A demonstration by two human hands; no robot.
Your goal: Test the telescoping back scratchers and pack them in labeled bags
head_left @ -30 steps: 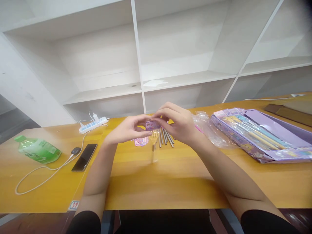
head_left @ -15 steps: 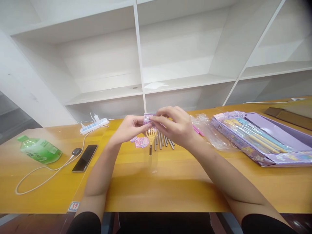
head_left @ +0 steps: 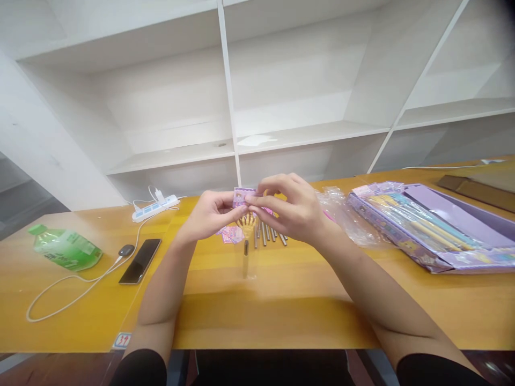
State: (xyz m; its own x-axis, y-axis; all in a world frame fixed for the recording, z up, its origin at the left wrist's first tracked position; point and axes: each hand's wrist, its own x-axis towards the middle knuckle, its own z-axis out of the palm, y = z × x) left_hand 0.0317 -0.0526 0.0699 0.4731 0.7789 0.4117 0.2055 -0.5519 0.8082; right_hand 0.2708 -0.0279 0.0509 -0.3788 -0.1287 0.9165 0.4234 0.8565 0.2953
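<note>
My left hand and my right hand meet above the wooden table, both pinching the purple header card of a small clear packet. A yellow hand-shaped back scratcher hangs down inside that packet, its metal handle pointing at the table. Under my hands lie several metal rods and small pink and purple cards.
A purple box of packed items and crumpled clear wrappers lie to the right. On the left are a black phone, a white cable, a power strip and a green bottle. White shelves stand behind.
Both hands lifted the packet a little and shifted it slightly left; the scratcher now hangs more clearly below the card. The view rose slightly.
</note>
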